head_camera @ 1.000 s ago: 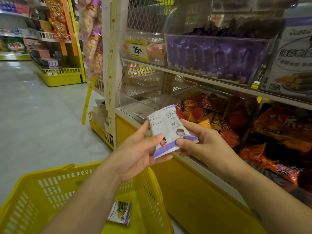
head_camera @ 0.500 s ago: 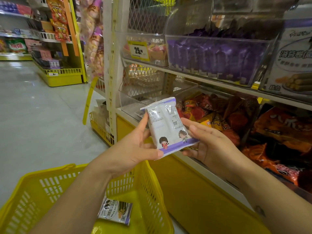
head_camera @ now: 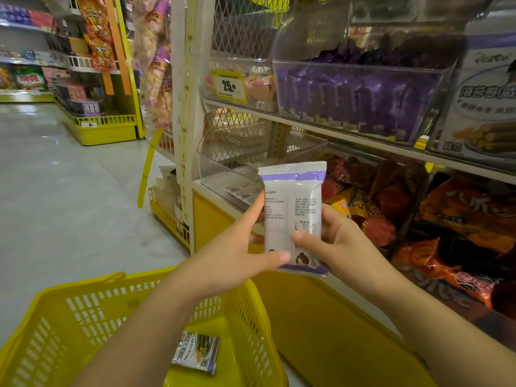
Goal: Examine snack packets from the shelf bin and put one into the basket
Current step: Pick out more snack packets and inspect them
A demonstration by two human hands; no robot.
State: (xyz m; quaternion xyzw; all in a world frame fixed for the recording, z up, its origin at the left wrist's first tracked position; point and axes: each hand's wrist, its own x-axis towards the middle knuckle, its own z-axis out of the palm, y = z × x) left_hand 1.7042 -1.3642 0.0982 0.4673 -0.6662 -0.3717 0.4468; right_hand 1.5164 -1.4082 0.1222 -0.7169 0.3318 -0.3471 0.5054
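— Where's the snack packet (head_camera: 293, 208) right now?

— Up in front of the shelves, held upright between both hands, its printed back side with small text facing the camera. A purple band runs across the top and another along the bottom edge, with small cartoon figures near the bottom.

— How is each grip set?

— The left hand (head_camera: 237, 255) has its grip closed on the packet's lower left: the thumb lies across the front near the bottom, and the index finger runs up along the left edge. The right hand (head_camera: 340, 244) is clamped on the right side, thumb pressed on the front around the middle, the other fingers behind the packet and mostly hidden.

— And the basket?

— The yellow basket (head_camera: 92, 311) sits low, below the left forearm, well under the held packet. Inside it lies a second packet (head_camera: 195, 353), flat on the bottom, white with purple trim.

— What's behind the hands?

— A clear bin (head_camera: 360, 104) full of purple packets on the upper shelf, with a yellow price tag (head_camera: 229, 86) reading 25 on the bin to its left. On the lower shelf, just behind the held packet, there are red and orange snack bags (head_camera: 377, 208) — none of them touched by either hand.
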